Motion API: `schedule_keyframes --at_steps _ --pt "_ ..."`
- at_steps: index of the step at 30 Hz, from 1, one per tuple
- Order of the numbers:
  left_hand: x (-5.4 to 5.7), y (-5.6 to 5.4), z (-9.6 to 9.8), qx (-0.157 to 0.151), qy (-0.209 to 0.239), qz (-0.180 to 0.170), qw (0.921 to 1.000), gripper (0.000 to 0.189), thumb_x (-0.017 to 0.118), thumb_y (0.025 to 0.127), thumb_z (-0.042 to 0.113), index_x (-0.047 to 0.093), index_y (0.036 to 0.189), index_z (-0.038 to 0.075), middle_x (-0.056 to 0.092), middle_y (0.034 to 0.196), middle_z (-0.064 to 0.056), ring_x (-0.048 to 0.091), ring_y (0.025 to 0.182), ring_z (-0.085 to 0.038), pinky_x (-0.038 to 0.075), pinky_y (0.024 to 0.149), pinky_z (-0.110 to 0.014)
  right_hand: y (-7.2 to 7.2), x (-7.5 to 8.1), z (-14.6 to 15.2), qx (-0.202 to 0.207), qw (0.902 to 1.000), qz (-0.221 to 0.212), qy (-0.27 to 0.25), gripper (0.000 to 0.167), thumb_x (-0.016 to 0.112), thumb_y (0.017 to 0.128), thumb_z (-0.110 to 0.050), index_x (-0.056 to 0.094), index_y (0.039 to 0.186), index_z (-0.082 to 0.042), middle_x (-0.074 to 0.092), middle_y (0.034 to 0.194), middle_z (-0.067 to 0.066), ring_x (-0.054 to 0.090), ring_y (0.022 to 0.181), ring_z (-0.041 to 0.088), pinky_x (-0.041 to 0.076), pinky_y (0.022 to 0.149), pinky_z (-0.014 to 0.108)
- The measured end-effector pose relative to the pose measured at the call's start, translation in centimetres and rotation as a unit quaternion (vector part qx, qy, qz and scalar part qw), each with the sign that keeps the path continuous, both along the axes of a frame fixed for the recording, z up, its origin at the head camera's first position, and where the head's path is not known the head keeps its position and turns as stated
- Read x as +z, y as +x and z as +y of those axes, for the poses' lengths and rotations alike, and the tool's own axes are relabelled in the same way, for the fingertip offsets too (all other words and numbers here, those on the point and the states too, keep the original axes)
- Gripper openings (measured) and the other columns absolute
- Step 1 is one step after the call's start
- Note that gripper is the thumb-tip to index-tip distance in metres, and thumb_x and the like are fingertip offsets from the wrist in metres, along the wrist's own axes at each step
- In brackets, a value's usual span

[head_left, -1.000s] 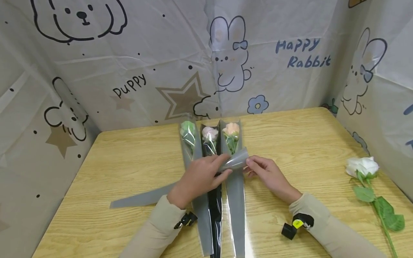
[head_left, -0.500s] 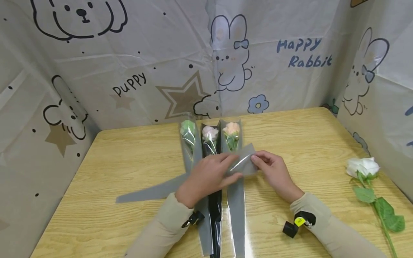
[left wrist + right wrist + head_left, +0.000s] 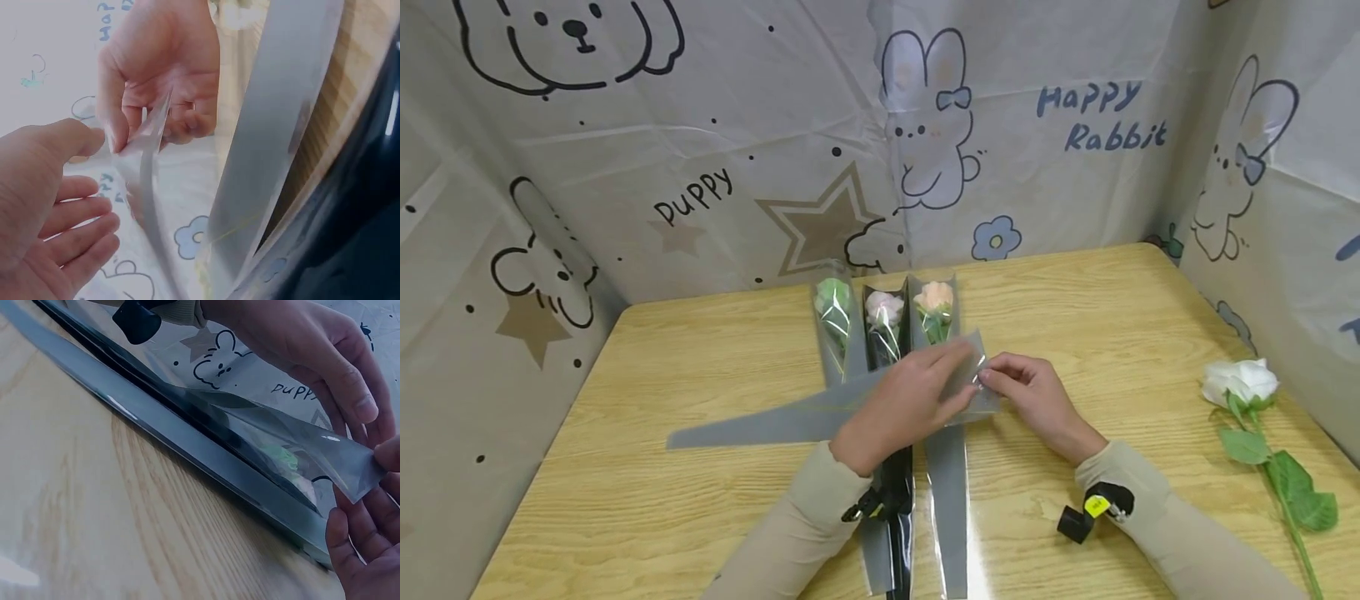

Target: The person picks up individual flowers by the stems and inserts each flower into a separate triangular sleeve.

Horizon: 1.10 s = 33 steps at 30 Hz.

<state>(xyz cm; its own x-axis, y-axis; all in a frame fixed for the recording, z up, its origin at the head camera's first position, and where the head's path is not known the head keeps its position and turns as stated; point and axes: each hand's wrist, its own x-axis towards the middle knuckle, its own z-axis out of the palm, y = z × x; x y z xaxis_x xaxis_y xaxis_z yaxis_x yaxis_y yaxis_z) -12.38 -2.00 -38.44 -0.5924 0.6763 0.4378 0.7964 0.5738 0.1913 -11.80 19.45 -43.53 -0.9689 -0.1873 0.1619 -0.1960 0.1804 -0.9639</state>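
An empty grey sleeve [image 3: 775,422] lies crosswise on the wooden table [image 3: 685,358], over three wrapped flowers: green [image 3: 833,298], pink in a black sleeve [image 3: 883,308] and peach [image 3: 935,298]. My left hand [image 3: 955,379] rests on the sleeve's wide end with straight fingers [image 3: 359,403]; in the left wrist view the left hand [image 3: 103,187] stays spread beside the film [image 3: 140,181]. My right hand [image 3: 992,382] pinches the sleeve's mouth edge [image 3: 122,134] between thumb and fingers. The sleeve's end [image 3: 350,465] is lifted off the table.
A white rose [image 3: 1240,382] with green leaves lies at the table's right side. Cartoon-printed sheets [image 3: 715,167] wall in the back and both sides. Small black cameras [image 3: 1086,517] hang at both wrists.
Both hands moved slightly away and to the right with the sleeve's wide end. Its curled end has flattened out, and the pointed tail swung farther up the table.
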Motion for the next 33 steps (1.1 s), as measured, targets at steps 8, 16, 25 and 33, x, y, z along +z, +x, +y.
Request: schedule_keyframes --at_steps 8,16,25,33 --pt "-0.6 -0.1 0.4 -0.014 -0.005 -0.038 0.9992 0.035 0.066 0.103 0.028 0.066 0.133 0.01 0.074 0.131 -0.005 0.074 0.116 -0.017 0.062 0.098 -0.03 -0.1 -0.5 0.3 0.031 0.9994 0.006 -0.016 0.025 0.062 0.102 -0.007 0.068 0.115 0.013 0.076 0.09 -0.021 0.071 0.086 -0.003 0.058 0.079 0.015" --pt "-1.2 -0.3 0.1 -0.006 0.028 -0.04 0.9988 0.037 0.066 0.103 0.028 0.067 0.133 0.008 0.072 0.134 -0.011 0.071 0.123 -0.024 0.06 0.103 -0.035 -0.1 -0.8 0.1 0.02 0.9993 0.024 -0.019 0.019 0.065 0.101 -0.008 0.071 0.105 0.009 0.072 0.082 -0.016 0.058 0.072 -0.002 0.048 0.062 0.016" --pt "-1.8 -0.7 -0.3 0.002 0.029 -0.053 0.9982 0.037 0.064 0.104 0.033 0.066 0.134 0.012 0.074 0.132 -0.008 0.071 0.123 -0.021 0.059 0.104 -0.034 -0.2 -0.7 0.1 0.008 0.9996 0.025 0.008 0.019 0.068 0.1 -0.011 0.075 0.106 0.006 0.073 0.084 -0.018 0.058 0.072 -0.002 0.048 0.062 0.018" --pt "-1.7 -0.8 -0.3 -0.015 0.029 -0.08 0.9962 0.039 0.06 0.106 0.03 0.065 0.14 0.012 0.073 0.133 -0.006 0.072 0.121 -0.02 0.06 0.103 -0.032 -0.1 -0.7 0.3 0.002 0.9998 0.01 0.015 0.022 0.07 0.099 -0.014 0.076 0.107 0.006 0.076 0.087 -0.02 0.064 0.078 -0.002 0.052 0.067 0.016"
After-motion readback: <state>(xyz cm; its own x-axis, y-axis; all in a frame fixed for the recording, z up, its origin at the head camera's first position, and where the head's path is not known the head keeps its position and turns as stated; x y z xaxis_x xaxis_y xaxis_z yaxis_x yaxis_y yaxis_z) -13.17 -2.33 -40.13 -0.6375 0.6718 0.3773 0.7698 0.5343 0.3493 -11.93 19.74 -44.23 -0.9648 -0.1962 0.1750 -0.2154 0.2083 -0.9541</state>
